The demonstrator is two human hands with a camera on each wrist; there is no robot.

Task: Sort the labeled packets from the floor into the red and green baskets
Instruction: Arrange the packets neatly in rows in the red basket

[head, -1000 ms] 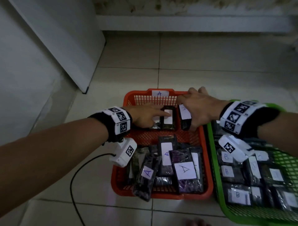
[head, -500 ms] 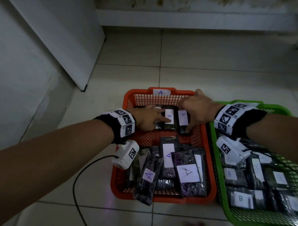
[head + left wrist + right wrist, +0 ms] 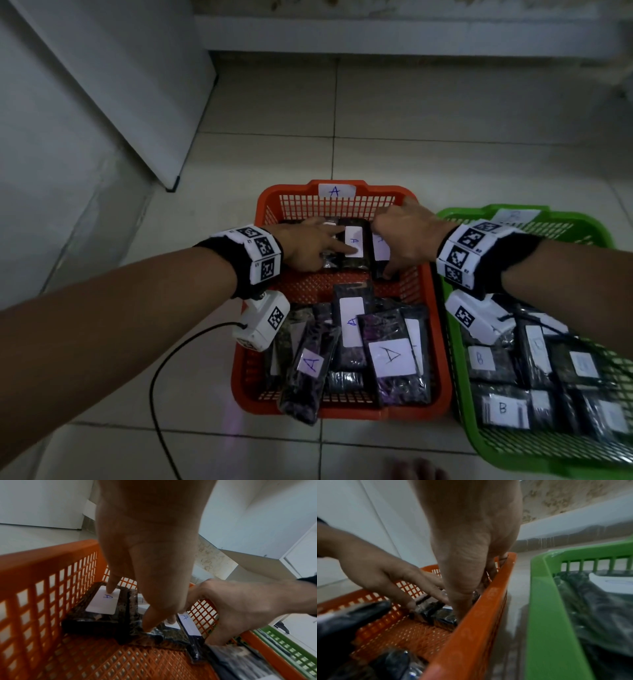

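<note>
Packets (image 3: 354, 245) marked A lie at the red basket's (image 3: 431, 308) far end, left grip (image 3: 308, 245) pressing flat-fingered, right grip (image 3: 404, 240) pinching one; next, seat it and let go.

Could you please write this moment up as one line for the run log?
left hand: fingers press A packets flat | right hand: grips an A packet | red basket: far end | green basket: B packets

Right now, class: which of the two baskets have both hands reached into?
The red basket, tagged A: left hand and right hand touch packets at its far end. The green basket beside it holds B packets.
</note>
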